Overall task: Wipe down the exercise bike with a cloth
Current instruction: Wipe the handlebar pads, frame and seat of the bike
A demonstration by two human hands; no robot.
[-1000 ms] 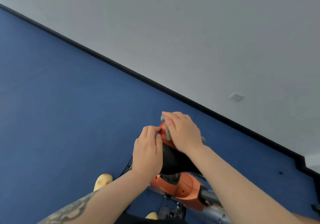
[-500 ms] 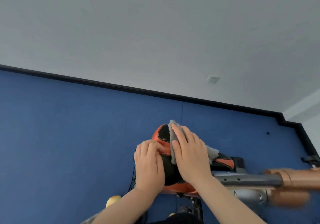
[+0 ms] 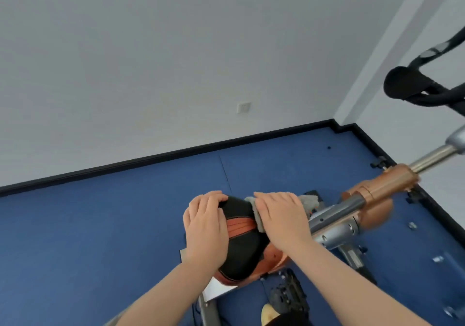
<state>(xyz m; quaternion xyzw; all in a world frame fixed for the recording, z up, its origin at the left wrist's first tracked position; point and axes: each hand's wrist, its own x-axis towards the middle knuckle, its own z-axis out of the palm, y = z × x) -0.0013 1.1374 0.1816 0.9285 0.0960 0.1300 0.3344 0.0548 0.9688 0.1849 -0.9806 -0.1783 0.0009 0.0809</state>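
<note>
The exercise bike's black and orange saddle (image 3: pixel 240 240) sits low in the middle of the view. My left hand (image 3: pixel 205 227) rests on its left side, fingers curled over the saddle's far edge. My right hand (image 3: pixel 283 218) lies flat, fingers fairly straight, pressing a grey cloth (image 3: pixel 256 215) onto the saddle's right side; the cloth's far end (image 3: pixel 310 201) sticks out beyond my fingers. The bike's silver and orange frame tube (image 3: pixel 357 204) runs up to the right toward the black handlebars (image 3: pixel 412 86).
Blue carpet floor (image 3: pixel 100 237) spreads all around, bounded by a black skirting board (image 3: pixel 151 160) and white walls with a socket (image 3: pixel 243 107). A black pedal (image 3: pixel 286 295) hangs under the saddle. A yellow shoe tip (image 3: pixel 269 314) shows at the bottom edge.
The view has swung right and down, bringing the frame tube and handlebars into sight. My right hand with the cloth has slid from the saddle's far tip to its right side.
</note>
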